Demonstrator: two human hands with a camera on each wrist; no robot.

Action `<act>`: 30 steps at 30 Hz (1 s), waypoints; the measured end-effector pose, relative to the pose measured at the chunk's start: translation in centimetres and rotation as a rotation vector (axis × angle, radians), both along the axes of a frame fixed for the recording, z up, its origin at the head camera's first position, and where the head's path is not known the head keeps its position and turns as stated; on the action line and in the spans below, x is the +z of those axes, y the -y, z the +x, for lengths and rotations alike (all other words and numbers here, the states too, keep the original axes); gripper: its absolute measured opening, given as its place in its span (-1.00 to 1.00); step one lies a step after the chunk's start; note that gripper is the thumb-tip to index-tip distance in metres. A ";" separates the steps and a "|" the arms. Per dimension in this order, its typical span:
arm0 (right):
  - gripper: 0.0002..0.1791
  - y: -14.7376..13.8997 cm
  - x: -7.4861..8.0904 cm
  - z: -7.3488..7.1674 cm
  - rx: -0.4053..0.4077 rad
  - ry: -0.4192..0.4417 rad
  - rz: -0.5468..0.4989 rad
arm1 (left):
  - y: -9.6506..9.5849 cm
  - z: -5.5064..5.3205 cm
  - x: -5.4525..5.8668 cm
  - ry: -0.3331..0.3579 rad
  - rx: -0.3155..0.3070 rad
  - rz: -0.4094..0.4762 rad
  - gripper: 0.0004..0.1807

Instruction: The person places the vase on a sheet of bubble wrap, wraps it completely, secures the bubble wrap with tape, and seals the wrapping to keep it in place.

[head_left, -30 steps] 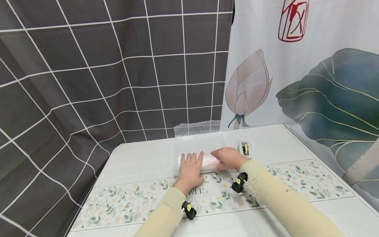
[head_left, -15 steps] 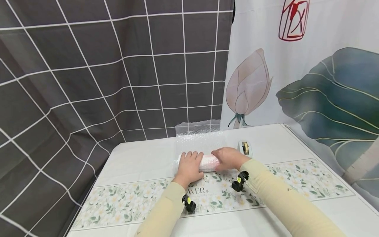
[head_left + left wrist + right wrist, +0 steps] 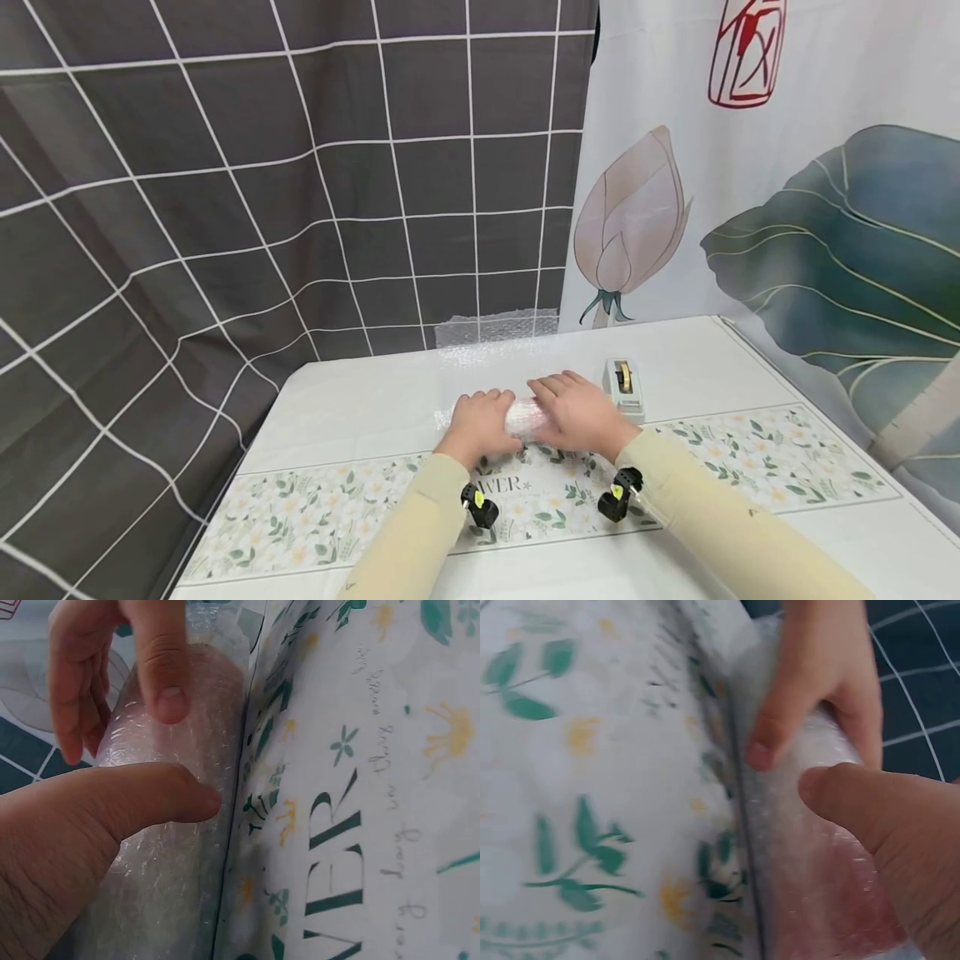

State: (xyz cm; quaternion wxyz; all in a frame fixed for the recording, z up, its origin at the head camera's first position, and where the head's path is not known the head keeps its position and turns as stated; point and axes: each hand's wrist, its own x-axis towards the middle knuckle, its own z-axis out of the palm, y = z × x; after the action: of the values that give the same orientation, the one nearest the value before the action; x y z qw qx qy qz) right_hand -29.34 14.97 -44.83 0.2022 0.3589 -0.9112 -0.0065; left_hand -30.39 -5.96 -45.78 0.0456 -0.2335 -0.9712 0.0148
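A pinkish-white cylinder wrapped in clear bubble wrap (image 3: 525,418) lies crosswise on the table, and what is inside it is hard to see. My left hand (image 3: 477,423) holds its left part, fingers over the far side and thumb on the near side. Around the right part curls my right hand (image 3: 581,414), its thumb also toward me. The left wrist view shows both thumbs pressing the wrapped cylinder (image 3: 180,862); its pinker end (image 3: 832,900) appears in the right wrist view. Beyond the hands a loose bubble wrap sheet (image 3: 487,362) stretches to the back edge.
A pale tape dispenser (image 3: 625,387) stands just right of my right hand. The white table cover (image 3: 360,400) has a floral band across it. Behind the table hang a dark grid curtain (image 3: 337,183) and a white curtain with a lotus print (image 3: 633,217).
My left fingers, stretched flat a second ago, have curled over the cylinder. The right hand has shifted and its fingers now reach over the top. The loose sheet has shifted slightly left.
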 end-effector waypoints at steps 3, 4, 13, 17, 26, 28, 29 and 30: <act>-0.08 0.1 -0.5 0.6 0.014 -0.031 0.017 | 0.0 0.0 0.3 0.039 0.002 0.020 -0.19; -0.08 0.1 -0.7 0.7 0.017 -0.036 0.026 | 0.1 0.0 0.3 0.052 0.001 0.026 -0.19; -0.13 -0.3 -2.0 0.4 0.022 -0.063 0.072 | 0.3 -0.2 1.3 0.176 -0.046 0.086 -0.15; -0.20 -0.2 -1.8 0.0 0.037 -0.043 0.076 | 0.4 -0.1 1.5 0.192 -0.055 0.099 -0.14; -0.31 0.0 -1.5 -0.8 0.044 0.089 0.065 | 0.8 0.0 1.1 0.128 -0.090 0.051 0.00; -0.30 0.2 -1.3 -0.9 0.040 0.117 0.062 | 1.1 0.1 1.0 0.072 -0.092 0.023 0.06; -0.29 0.3 -1.2 -0.9 0.034 0.131 0.064 | 1.2 0.3 1.0 0.043 -0.092 0.009 0.08; -0.29 0.3 -1.1 -1.0 0.027 0.144 0.067 | 1.3 0.4 1.0 0.021 -0.092 0.001 0.11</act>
State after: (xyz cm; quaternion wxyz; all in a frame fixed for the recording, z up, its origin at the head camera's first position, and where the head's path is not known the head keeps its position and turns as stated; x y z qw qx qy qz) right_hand -30.31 14.65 -45.93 0.1242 0.3774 -0.9177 -0.0083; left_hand -29.97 -7.23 -44.80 0.0360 -0.2780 -0.9599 0.0097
